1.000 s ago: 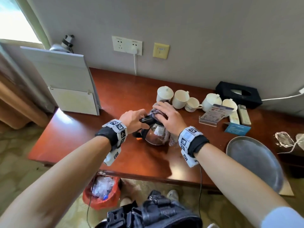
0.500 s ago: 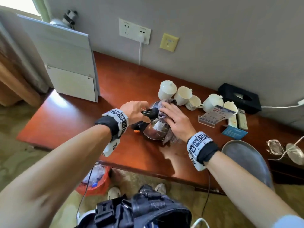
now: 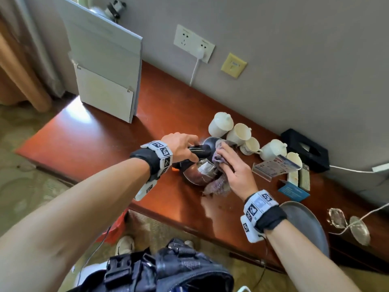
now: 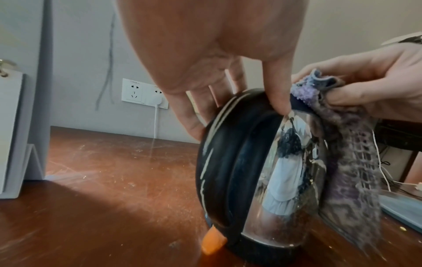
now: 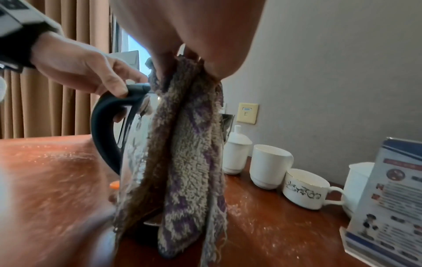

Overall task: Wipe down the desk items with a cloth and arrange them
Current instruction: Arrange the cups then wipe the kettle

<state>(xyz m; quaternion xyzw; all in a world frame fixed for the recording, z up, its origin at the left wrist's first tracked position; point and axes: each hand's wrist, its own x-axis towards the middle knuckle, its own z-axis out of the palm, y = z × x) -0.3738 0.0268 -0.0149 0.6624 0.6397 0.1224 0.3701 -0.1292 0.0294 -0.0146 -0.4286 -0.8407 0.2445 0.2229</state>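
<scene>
A shiny steel kettle (image 3: 200, 173) with a black handle (image 4: 230, 162) stands on the red-brown desk (image 3: 101, 148). My left hand (image 3: 181, 146) grips the top of the handle (image 5: 107, 115). My right hand (image 3: 233, 167) holds a purple-grey cloth (image 3: 216, 184) against the kettle's right side near its top, and the cloth (image 5: 189, 162) hangs down the steel wall (image 4: 290, 173) to the desk. An orange switch (image 4: 213, 243) sticks out at the kettle's base.
Several white cups (image 3: 240, 133) and a leaflet stand (image 3: 275, 167) sit right of the kettle. Behind them is a black tissue box (image 3: 305, 152). A grey round tray (image 3: 307, 224) lies at the desk's front right. A white board (image 3: 107, 81) leans at the back left. A wall socket (image 3: 193, 43) has a cord.
My right hand with the cloth has slid from the kettle's lid down to its right side. The left hand stays on the handle. The head view has swung left.
</scene>
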